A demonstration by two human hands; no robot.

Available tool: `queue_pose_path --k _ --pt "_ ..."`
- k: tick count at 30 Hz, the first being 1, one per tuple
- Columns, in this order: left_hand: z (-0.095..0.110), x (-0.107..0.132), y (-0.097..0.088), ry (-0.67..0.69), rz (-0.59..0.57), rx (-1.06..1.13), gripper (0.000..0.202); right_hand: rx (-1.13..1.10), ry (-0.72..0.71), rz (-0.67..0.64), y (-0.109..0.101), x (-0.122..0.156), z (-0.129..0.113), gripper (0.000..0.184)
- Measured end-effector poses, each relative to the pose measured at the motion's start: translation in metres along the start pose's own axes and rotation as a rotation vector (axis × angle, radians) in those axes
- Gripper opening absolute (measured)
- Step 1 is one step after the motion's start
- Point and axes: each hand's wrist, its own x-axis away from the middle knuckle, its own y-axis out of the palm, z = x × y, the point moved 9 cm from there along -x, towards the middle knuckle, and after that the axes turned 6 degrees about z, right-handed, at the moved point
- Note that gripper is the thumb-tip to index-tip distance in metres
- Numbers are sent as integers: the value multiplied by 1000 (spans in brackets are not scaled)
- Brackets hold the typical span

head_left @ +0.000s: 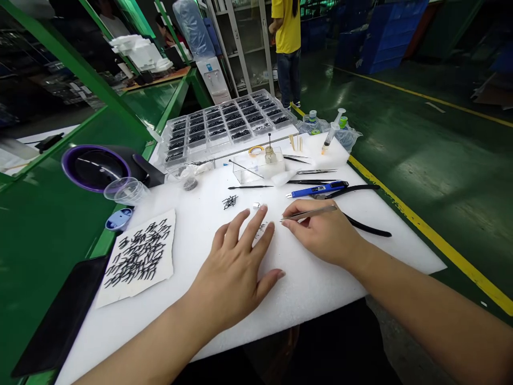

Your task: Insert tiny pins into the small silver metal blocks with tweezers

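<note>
My left hand lies flat and open on the white foam sheet, fingers spread, fingertips beside some tiny dark parts. My right hand pinches metal tweezers, their tips pointing left toward those parts. A small silvery piece lies just beyond my left fingertips. A little cluster of black parts sits farther left.
A paper sheet covered with several black parts lies at the left. A compartment tray, clear box, blue tool, black pliers, syringe and magnifier ring the foam. A person in yellow stands behind.
</note>
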Motion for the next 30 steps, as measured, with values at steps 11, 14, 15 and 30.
queue_pose_path --k 11,14,15,30 --pt "-1 15 0 36 -10 3 59 -20 -23 -15 1 4 -4 8" --pt "-5 27 -4 47 -8 -22 57 -40 -35 -36 3 5 -7 10" --pt "-7 31 -5 41 -5 -32 57 -52 -33 -52 4 6 -7 9" --pt "-30 53 -22 -98 132 23 40 -94 12 -173 25 15 -11 16"
